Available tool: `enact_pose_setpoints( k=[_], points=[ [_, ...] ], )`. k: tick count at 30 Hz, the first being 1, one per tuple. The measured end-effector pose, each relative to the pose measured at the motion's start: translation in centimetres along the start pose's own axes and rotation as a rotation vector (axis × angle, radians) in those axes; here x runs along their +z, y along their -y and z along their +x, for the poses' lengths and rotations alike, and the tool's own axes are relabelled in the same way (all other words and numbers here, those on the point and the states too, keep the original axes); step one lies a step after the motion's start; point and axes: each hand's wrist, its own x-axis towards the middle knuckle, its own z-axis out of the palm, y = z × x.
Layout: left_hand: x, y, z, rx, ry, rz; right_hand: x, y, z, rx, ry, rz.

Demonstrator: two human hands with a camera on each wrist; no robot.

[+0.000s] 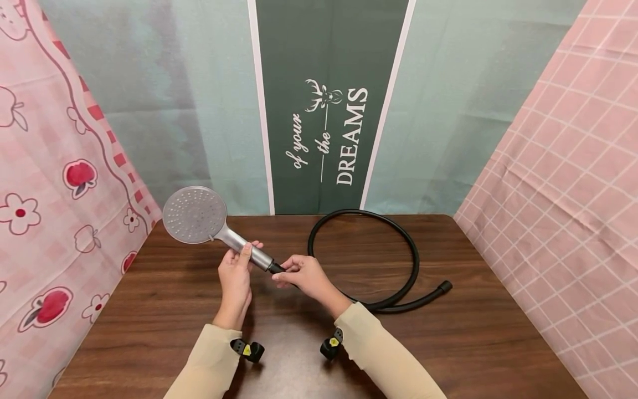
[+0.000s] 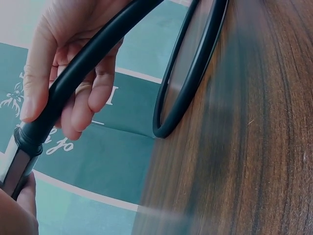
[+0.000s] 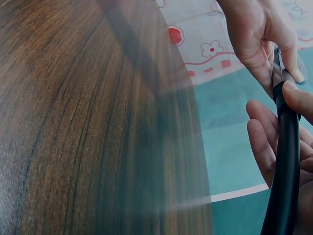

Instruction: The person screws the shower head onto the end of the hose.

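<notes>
Left hand (image 1: 236, 277) is gripping silver, round-headed, metallic-looking shower handset (image 1: 211, 224); right hand (image 1: 306, 274) is pinching black, rubbery, tubular hose (image 1: 416, 259) by one end, ideally aligning both straight.

Hose (image 1: 416, 263) partly hidden behind right hand (image 1: 309, 276).

"How is the left hand (image 1: 235, 275) set?"
"Gripping: thumb (image 1: 246, 254) on top, palm and fingers (image 1: 257, 244) wrapped from below."
"And the right hand (image 1: 303, 272)?"
"Near the left, pinching between its thumb and bent fingers."
"The arms?"
"Both reach forward, sleeved to just short of the wrists. The right arm (image 1: 384, 349) slants inward; the left arm (image 1: 206, 360) leans in too, more steeply upright."
</notes>
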Motion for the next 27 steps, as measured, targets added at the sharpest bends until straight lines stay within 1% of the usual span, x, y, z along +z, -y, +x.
enact_pose_setpoints(
  k=[7, 17, 20, 27],
  points=[
    [0.01, -0.02, -0.10, -0.002, 0.005, -0.008, -0.18, -0.11, 0.10, 0.020, 0.035, 0.059],
    [-0.02, -0.04, -0.19, -0.013, -0.003, 0.016, -0.44, -0.27, 0.33, 0.035, 0.093, 0.057],
    [-0.09, -0.06, -0.18, -0.012, -0.003, 0.022, -0.38, -0.28, 0.34, 0.030, 0.091, 0.046],
    [-0.15, -0.13, 0.03, 0.006, -0.005, 0.025, -0.15, -0.15, 0.22, 0.027, 0.061, -0.009]
  ],
)
